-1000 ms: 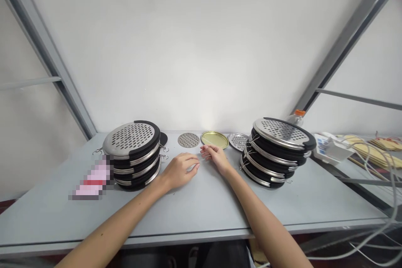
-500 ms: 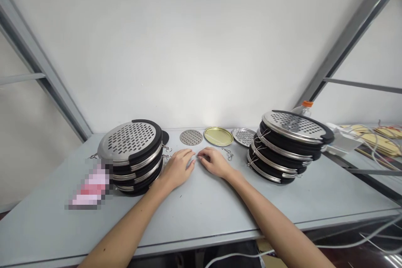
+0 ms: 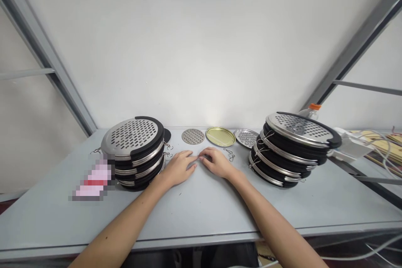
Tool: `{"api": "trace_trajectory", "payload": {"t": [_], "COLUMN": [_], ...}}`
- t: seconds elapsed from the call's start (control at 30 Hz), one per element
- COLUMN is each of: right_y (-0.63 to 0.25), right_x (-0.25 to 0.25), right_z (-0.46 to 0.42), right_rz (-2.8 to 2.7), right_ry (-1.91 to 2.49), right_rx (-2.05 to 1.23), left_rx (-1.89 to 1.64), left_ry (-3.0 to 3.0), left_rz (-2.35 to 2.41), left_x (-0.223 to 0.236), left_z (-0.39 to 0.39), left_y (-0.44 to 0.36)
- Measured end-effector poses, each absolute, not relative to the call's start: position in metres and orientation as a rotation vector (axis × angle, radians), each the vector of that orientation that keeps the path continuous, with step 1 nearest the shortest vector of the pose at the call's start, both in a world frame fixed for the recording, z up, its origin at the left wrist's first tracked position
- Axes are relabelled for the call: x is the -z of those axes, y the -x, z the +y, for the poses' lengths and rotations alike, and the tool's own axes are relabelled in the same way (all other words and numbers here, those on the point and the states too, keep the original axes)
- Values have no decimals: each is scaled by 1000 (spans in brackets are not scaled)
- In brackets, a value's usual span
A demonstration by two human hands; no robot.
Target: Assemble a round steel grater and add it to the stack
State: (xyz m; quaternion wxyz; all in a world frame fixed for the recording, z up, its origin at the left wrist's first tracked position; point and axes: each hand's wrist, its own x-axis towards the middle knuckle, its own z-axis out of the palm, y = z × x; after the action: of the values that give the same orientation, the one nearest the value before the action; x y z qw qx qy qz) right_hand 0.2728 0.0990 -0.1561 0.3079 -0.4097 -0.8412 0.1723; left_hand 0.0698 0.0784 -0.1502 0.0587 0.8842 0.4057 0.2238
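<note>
My left hand (image 3: 180, 168) rests palm down on the grey table (image 3: 201, 213), fingers stretched out and thumb apart. Opposite it lies my right hand (image 3: 217, 162), fingers loosely bent and thumb apart. Their fingertips meet or nearly meet, and neither hand holds anything. Left of my left hand stands a stack of round, black-rimmed metal containers with slotted tops (image 3: 133, 137). A similar stack (image 3: 298, 130) leans slightly on the right. Behind my hands lie a perforated metal disc (image 3: 192, 136), a gold-coloured round lid (image 3: 220, 137) and a silver perforated disc (image 3: 246, 137). Near my right hand is a bent wire clip (image 3: 230, 155).
A blurred-out pink and white item (image 3: 94, 182) lies beside the left stack. Behind the right stack are an orange-capped bottle (image 3: 314, 109) and a white box (image 3: 353, 146). Metal frame posts (image 3: 59, 79) flank the table, with a white wall behind.
The camera view has shifted slightly, so the stacks appear a little displaced. My hands stay in nearly the same place on the table, fingertips slightly closer together.
</note>
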Motion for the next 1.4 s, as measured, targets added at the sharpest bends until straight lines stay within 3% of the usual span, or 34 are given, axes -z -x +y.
{"api": "trace_trajectory", "payload": {"t": [0.37,0.83,1.1,1.4], "right_y": [-283,-291,-291,-289], "right_x": [164,162,152,131], "right_z": [108,113,111,101], "right_rz": [-1966,-1959,-1747,-1219], "right_ry": [1515,1720,1440,974], "right_rx": [-68,-83,18,-448], "left_rx": [-573,-618,-652,-1236], "left_ry": [-2694,-2719,-2666,-2542], "left_rz": [1248,1216,1248,1247], "left_x": [147,144,150,141], "left_z": [79,78,77,74], "left_y": [-69,-71,-71,-82]}}
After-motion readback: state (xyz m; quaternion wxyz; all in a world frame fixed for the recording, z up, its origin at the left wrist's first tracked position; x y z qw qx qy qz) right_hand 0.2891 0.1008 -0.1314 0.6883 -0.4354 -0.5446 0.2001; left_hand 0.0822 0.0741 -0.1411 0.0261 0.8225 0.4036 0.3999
